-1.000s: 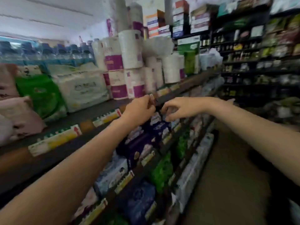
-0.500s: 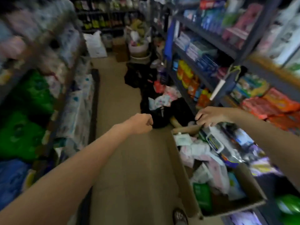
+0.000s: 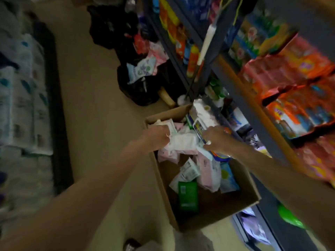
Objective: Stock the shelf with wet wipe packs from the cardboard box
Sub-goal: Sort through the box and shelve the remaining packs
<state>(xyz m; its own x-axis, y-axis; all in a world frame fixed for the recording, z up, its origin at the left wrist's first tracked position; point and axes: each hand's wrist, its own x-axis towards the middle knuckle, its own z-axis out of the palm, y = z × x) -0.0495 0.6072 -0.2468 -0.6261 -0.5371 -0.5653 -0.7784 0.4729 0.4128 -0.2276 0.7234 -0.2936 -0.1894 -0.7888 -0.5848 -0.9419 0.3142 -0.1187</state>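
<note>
While both arms reach down into the cardboard box [image 3: 213,212], the left hand [image 3: 155,136] has its fingers curled round a pale pack [image 3: 171,126] near the far left corner, and the right hand [image 3: 216,139] pinches the edge of a white pack [image 3: 183,142] lying between the two hands; the blur keeps me from saying how firm either hold is. The box sits on the floor [image 3: 94,109] against the foot of the right-hand shelving [image 3: 241,98], and it is loosely heaped with wet wipe packs: pink ones [image 3: 205,175], a green one [image 3: 187,196], a blue one [image 3: 228,180]. To my eye the job here is picking up the next load, and it would go best by closing each hand fully round a pack's body, not its thin wrapper edge, and lifting straight up so the tall silvery pack [image 3: 201,114] leaning at the box's far rim is not dragged over. Across the aisle stand stacked paper goods [image 3: 23,98], and a dark bag [image 3: 141,84] spills packets beyond the box.
</note>
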